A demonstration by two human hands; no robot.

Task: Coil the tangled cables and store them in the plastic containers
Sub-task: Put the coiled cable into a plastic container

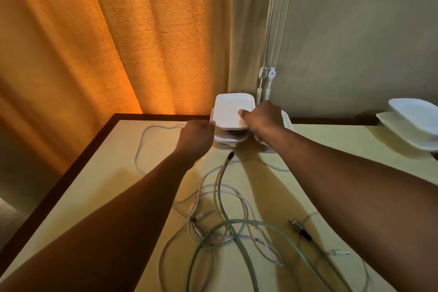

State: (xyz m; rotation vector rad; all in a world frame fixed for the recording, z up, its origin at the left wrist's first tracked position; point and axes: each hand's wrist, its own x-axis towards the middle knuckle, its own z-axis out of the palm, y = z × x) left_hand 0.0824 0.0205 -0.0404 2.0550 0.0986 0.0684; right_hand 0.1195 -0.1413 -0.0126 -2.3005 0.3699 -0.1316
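Hands work at the far edge of the worktop (106, 173): left hand (196, 136) grips the left side of the white container (224, 143), and right hand (264, 117) grasps its lid (228, 109), thumb on top. Tangled cables (228, 224) lie loose on the worktop, nearer the person.

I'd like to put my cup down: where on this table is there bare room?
Bare tabletop lies at the far right, between the right forearm and the stacked white containers, and along the left edge beside the white cable loop. The near middle is crowded with tangled cables.
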